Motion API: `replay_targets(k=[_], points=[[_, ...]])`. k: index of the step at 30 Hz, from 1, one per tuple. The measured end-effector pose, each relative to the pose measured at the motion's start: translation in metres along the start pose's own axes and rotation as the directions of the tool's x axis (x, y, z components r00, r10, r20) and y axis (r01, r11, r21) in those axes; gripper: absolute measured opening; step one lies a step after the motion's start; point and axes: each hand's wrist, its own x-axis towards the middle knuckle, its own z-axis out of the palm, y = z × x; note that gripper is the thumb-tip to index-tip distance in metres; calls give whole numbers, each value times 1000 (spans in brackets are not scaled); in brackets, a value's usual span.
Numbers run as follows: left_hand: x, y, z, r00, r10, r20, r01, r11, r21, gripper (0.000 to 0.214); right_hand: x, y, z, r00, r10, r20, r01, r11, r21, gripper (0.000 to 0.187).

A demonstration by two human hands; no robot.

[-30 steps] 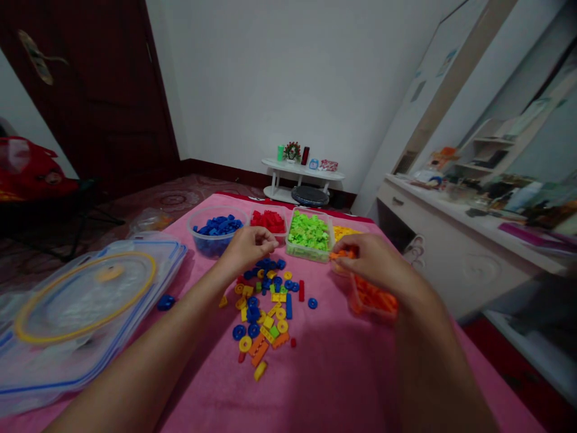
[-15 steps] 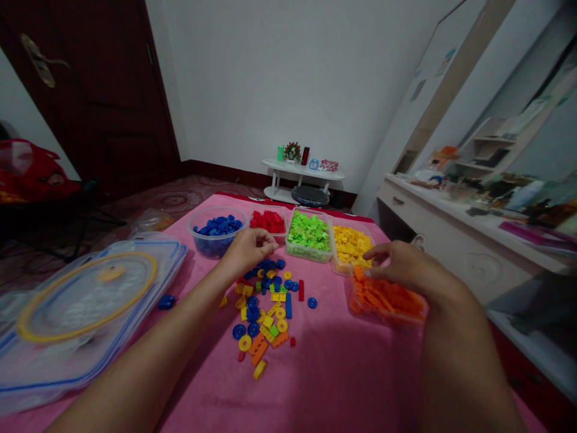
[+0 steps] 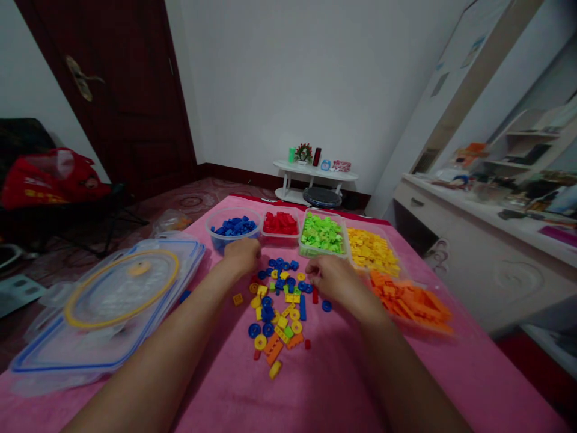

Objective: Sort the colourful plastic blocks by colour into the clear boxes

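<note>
A heap of small mixed plastic bricks (image 3: 279, 307), blue, yellow, orange, red and green, lies on the pink cloth (image 3: 333, 385). My left hand (image 3: 241, 255) rests closed at the heap's far left edge, just in front of the round tub of blue bricks (image 3: 233, 227); what it holds is hidden. My right hand (image 3: 336, 279) is at the heap's far right edge with its fingers curled down onto the pieces. Behind the heap stand tubs of red bricks (image 3: 280, 224), green bricks (image 3: 321, 233), yellow bricks (image 3: 372, 248) and orange bricks (image 3: 412, 299).
Clear plastic lids (image 3: 115, 300), one with a yellow ring, are stacked on the left of the table. A white dresser (image 3: 478, 252) stands to the right. A low white stand (image 3: 315, 177) with small items is by the far wall. A dark door (image 3: 117, 96) is at the left.
My right hand has left the orange tub and come left to the heap. My left hand has dropped to the heap's edge. The camera view has shifted a little to the left.
</note>
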Motion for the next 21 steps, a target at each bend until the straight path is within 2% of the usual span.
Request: replay_targets(k=[3,6,8,10,11,13,15,16,18,21], points=[[1,0,1,997,14,78,-14,1000,-4,26,5,2,13,999,-38,-27,39,999,27,32],[4,1,6,997,28,77,-25,999,-34,23,9,4,24,998,-57,2,56,997,49,37],[7,0,8,997,61,43,-54,987,-153,19,11,4,28,998,-60,5,60,996,59,38],[9,0,9,993,112,28,-90,904,-418,14,11,5,28,998,-55,-18,56,996,69,37],[10,1,8,990,138,35,-92,805,-586,14,11,5,26,998,-53,-34,56,996,73,37],[9,3,5,978,191,84,-23,499,-866,19,9,8,21,997,-51,-58,55,996,68,33],[8,7,2,966,221,136,97,177,-979,22,6,13,16,998,-32,-49,34,998,47,25],[7,10,0,963,219,160,152,57,-987,22,5,15,14,999,-18,-27,19,999,38,21],[7,15,-1,960,193,204,226,-100,-969,19,2,18,13,998,2,55,-4,999,44,15],[8,21,3,954,187,234,268,-189,-945,18,0,20,18,989,-3,148,-11,996,92,22]])
